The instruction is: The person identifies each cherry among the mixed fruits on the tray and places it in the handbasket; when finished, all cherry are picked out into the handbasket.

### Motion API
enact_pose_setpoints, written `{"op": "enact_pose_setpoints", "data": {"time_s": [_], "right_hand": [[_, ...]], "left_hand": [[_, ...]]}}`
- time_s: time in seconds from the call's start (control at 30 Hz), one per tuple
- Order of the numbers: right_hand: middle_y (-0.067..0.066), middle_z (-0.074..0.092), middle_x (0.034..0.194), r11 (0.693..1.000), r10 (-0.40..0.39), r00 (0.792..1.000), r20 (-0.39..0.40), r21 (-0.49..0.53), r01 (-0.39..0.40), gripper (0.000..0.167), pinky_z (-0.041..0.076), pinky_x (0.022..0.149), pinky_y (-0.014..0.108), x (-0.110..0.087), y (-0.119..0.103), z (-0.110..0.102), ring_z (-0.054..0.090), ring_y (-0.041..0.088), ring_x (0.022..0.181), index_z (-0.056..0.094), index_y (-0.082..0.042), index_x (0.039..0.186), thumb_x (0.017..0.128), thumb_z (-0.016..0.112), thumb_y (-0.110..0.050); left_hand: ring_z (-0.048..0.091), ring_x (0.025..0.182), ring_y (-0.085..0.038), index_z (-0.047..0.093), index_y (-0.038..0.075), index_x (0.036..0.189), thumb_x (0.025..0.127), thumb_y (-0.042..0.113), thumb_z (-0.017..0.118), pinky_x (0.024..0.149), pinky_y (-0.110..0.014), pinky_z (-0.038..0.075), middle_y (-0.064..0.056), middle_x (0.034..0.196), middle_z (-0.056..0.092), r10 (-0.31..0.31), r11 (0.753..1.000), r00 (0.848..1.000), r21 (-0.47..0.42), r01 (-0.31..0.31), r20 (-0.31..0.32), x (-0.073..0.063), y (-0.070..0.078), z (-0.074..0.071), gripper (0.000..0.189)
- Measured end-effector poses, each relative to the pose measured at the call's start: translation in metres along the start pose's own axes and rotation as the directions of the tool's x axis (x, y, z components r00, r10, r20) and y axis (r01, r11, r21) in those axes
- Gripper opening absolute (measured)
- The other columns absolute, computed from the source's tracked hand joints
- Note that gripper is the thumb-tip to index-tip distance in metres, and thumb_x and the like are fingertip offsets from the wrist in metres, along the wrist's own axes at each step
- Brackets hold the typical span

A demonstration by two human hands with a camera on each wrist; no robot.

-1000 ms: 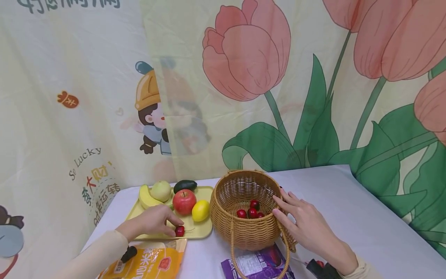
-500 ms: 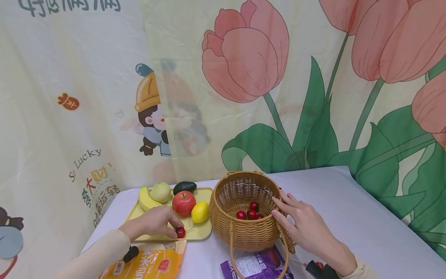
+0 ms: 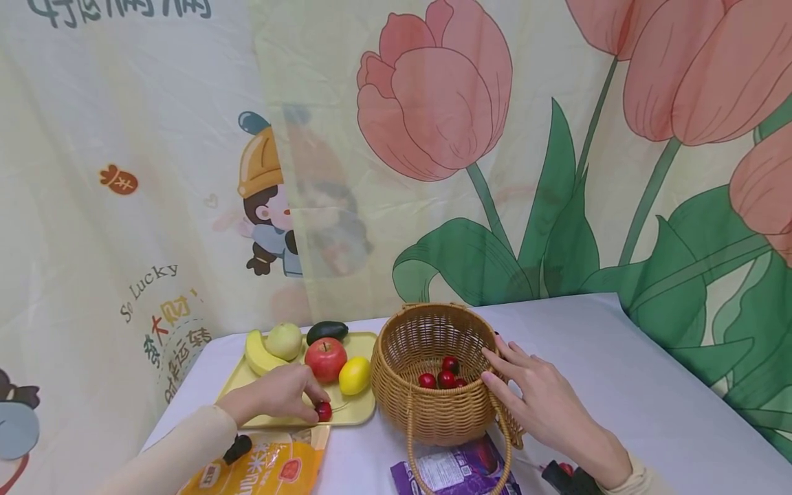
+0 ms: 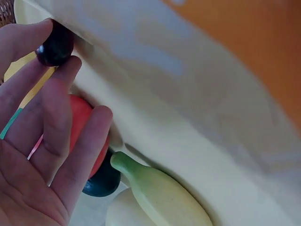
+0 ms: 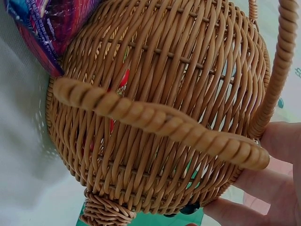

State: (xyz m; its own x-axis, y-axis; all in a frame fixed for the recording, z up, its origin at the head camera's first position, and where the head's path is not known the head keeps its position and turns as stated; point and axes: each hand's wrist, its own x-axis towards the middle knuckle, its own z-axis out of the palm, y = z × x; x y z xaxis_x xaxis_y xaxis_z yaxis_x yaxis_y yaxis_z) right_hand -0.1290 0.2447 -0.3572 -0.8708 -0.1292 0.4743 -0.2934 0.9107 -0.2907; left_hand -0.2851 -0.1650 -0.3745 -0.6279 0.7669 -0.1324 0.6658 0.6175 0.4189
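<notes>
My left hand (image 3: pixel 281 394) is over the front of a yellow tray (image 3: pixel 268 421), pinching a dark red cherry (image 3: pixel 324 411) between thumb and fingertip. The cherry's thin stem points right. In the left wrist view the cherry (image 4: pixel 55 46) looks almost black, and the other fingers are spread apart. My right hand (image 3: pixel 544 394) rests with fairly straight fingers against the right rim of a wicker basket (image 3: pixel 433 419). Several cherries (image 3: pixel 446 379) lie inside it. The right wrist view has the fingers (image 5: pixel 263 188) touching the basket's woven side.
The tray also bears a banana (image 3: pixel 262 354), a pale green round fruit (image 3: pixel 284 342), an avocado (image 3: pixel 327 331), a red apple (image 3: pixel 325 359) and a lemon (image 3: pixel 355 376). An orange packet (image 3: pixel 266 467) lies before the tray, a purple packet (image 3: pixel 454 471) before the basket.
My left hand has shifted slightly to the right with the cherry in its fingertips. The right hand stays at the basket rim.
</notes>
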Motion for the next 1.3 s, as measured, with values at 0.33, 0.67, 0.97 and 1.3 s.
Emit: {"op": "enact_pose_setpoints", "data": {"time_s": [0.33, 0.67, 0.97, 1.3], "right_hand": [[0.017, 0.054, 0.152, 1.0, 0.008, 1.0, 0.006, -0.003, -0.008, 0.047, 0.048, 0.102, 0.067, 0.0, 0.0, -0.001, 0.056, 0.045, 0.135, 0.064, -0.013, 0.14, 0.104, 0.058, -0.042], [0.016, 0.055, 0.151, 1.0, 0.003, 1.0, 0.0, -0.011, -0.003, 0.047, 0.048, 0.102, 0.067, 0.0, 0.0, -0.001, 0.056, 0.045, 0.134, 0.064, -0.013, 0.141, 0.103, 0.059, -0.042], [0.017, 0.055, 0.151, 1.0, 0.006, 1.0, 0.008, -0.014, -0.006, 0.048, 0.048, 0.101, 0.067, 0.0, 0.001, -0.003, 0.056, 0.045, 0.135, 0.064, -0.013, 0.141, 0.103, 0.058, -0.043], [0.017, 0.056, 0.15, 1.0, -0.008, 1.0, -0.012, -0.009, 0.008, 0.046, 0.049, 0.102, 0.065, -0.002, 0.0, 0.001, 0.057, 0.044, 0.135, 0.065, -0.014, 0.139, 0.103, 0.059, -0.042]], "left_hand": [[0.068, 0.088, 0.001, 0.083, 0.021, 0.103, 0.081, 0.02, 0.081, 0.079, -0.024, 0.056, 0.013, 0.093, 0.08, 0.061, 0.997, 0.997, 0.05, -0.059, -0.044, 0.001, -0.005, -0.006, 0.022], [0.056, 0.07, -0.005, 0.082, 0.014, 0.109, 0.084, 0.02, 0.083, 0.059, -0.019, 0.046, 0.008, 0.097, 0.08, 0.019, 1.0, 0.998, 0.01, -0.018, -0.06, -0.007, 0.004, -0.035, 0.026], [0.053, 0.065, -0.004, 0.08, 0.008, 0.112, 0.083, 0.013, 0.08, 0.054, -0.018, 0.043, -0.002, 0.1, 0.081, 0.057, 0.998, 0.989, 0.043, -0.051, -0.138, 0.003, 0.02, -0.076, 0.03], [0.053, 0.057, -0.009, 0.082, 0.014, 0.109, 0.082, 0.018, 0.079, 0.05, -0.022, 0.033, -0.005, 0.103, 0.081, 0.01, 0.995, 0.983, 0.101, 0.009, -0.182, 0.036, 0.05, -0.118, 0.027]]}}
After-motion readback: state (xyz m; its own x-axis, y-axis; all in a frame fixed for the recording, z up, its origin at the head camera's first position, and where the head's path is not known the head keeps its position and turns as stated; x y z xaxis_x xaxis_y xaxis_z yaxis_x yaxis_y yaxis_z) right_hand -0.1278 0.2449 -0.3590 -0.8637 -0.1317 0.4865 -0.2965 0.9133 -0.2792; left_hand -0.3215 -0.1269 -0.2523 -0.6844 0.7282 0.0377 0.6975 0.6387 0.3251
